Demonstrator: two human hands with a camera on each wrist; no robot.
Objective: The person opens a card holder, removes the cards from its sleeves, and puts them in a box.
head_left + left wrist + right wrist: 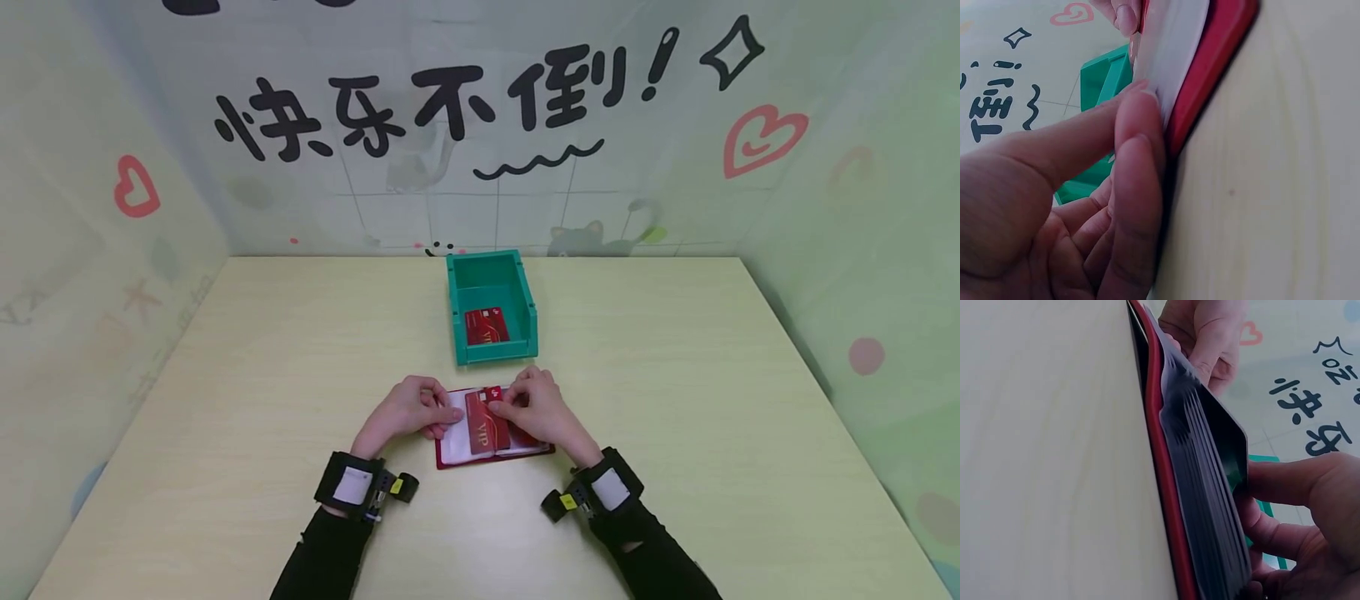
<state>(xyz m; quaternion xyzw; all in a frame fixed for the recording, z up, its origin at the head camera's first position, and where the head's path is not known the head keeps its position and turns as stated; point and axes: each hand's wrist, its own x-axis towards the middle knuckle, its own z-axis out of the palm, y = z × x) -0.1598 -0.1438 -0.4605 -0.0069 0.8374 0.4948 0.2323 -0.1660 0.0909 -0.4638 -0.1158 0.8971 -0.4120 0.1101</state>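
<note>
An open card holder [454, 452] with a red cover and clear plastic sleeves lies on the table. My left hand [409, 408] pinches the left edge of its sleeves between thumb and fingers; in the left wrist view the thumb lies against the clear sleeve [1175, 44]. My right hand [542, 408] pinches a red VIP card [483, 427] over the middle of the holder. From the right wrist view, this card [1230, 447] stands tilted above the stacked sleeves. More red shows on the right page, partly hidden under my right hand.
Beyond the holder stands a green open-topped bin [495, 353] with at least one red VIP card [486, 327] inside. The pale wooden table [300, 350] meets printed curtains [337, 208] at the back and both sides.
</note>
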